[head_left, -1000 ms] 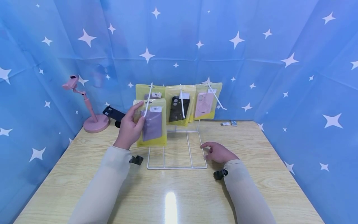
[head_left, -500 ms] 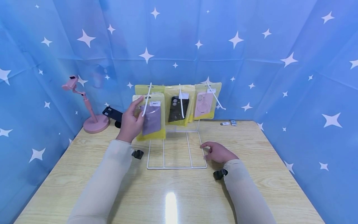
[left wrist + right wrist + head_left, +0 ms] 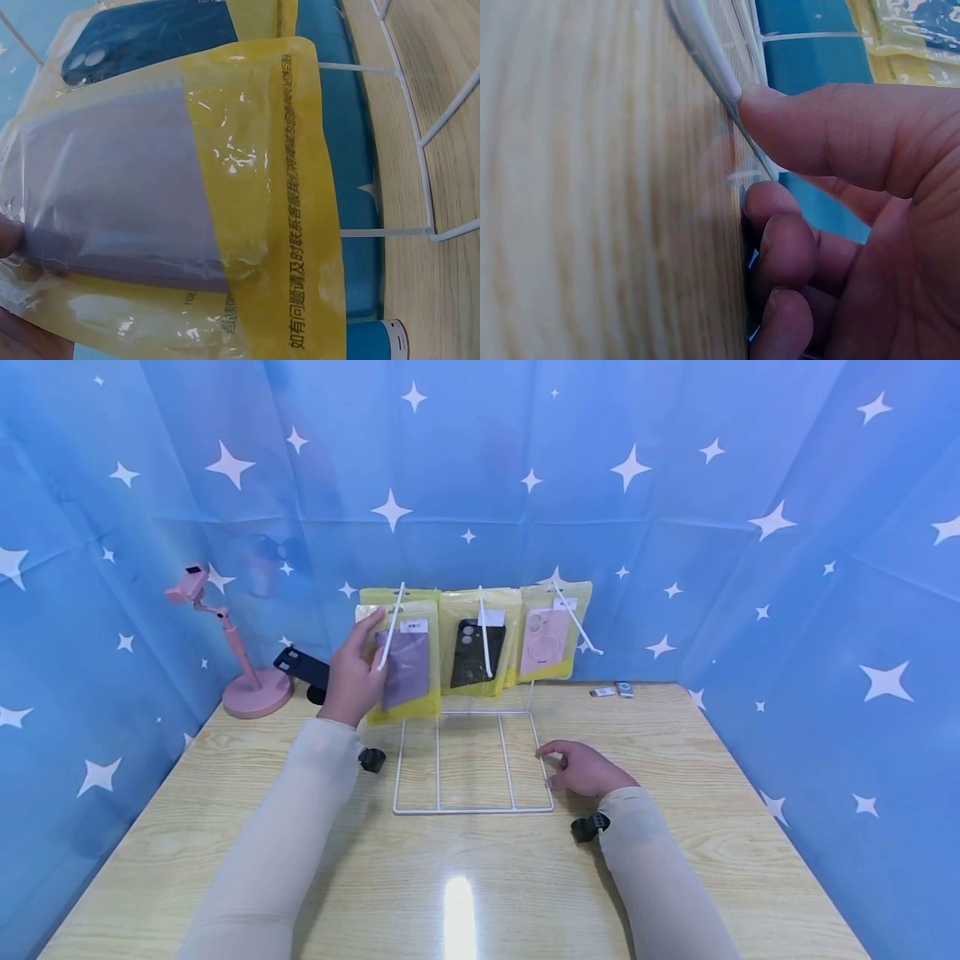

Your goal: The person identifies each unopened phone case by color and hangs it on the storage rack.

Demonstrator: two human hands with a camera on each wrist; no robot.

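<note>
My left hand (image 3: 352, 681) pinches the left edge of a yellow-and-clear bag holding a purple phone case (image 3: 408, 670). The bag's hang slot sits on the left prong (image 3: 388, 639) of a white wire display rack (image 3: 472, 811), and the prong's tip shows in front of the bag. Seen from the left wrist, the bag (image 3: 270, 225) fills the view, with the thumb at its edge. My right hand (image 3: 588, 768) grips the rack's right base wire, fingers curled and thumb against the wire (image 3: 709, 49). Behind the held bag hangs another yellow bag (image 3: 375, 597), mostly hidden.
Bags with a black phone case (image 3: 477, 652) and a pink phone case (image 3: 543, 639) hang on the middle and right prongs. A pink stand (image 3: 255, 693) and a black phone-shaped item (image 3: 303, 668) are at left. Two small items (image 3: 611, 691) lie at the back right.
My left hand has moved the bag with the purple phone case up and back along the left prong, closer to the bag behind. My right hand has stayed at the base wire.
</note>
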